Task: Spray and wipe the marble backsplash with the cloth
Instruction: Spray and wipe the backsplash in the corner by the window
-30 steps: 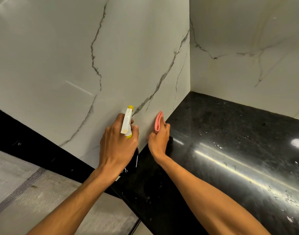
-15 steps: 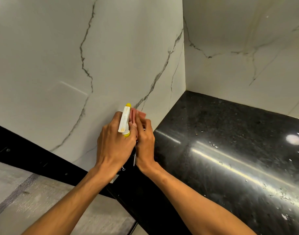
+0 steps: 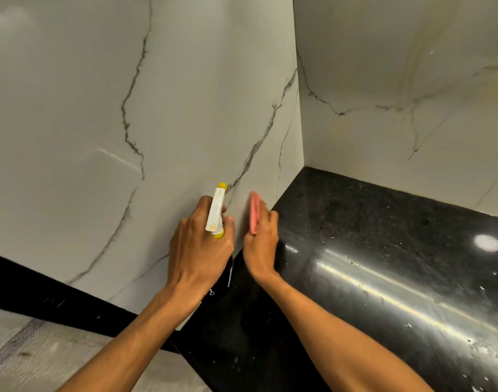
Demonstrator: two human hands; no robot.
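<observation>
The white marble backsplash (image 3: 185, 114) with grey veins fills the left and far walls. My left hand (image 3: 198, 247) grips a spray bottle; its white head with a yellow nozzle (image 3: 216, 210) points at the wall. The bottle's body is hidden under the hand. My right hand (image 3: 260, 244) presses a pink cloth (image 3: 254, 212) flat against the lower backsplash, just right of the sprayer and just above the counter edge.
A glossy black speckled countertop (image 3: 383, 264) runs to the right, with light glare and small white flecks on it. The two marble walls meet in a corner (image 3: 301, 154). Grey floor (image 3: 44, 357) lies at the lower left below a black band.
My right hand with the cloth has slid right along the wall, away from the left hand it was touching half a second ago. The left hand and sprayer stayed about where they were.
</observation>
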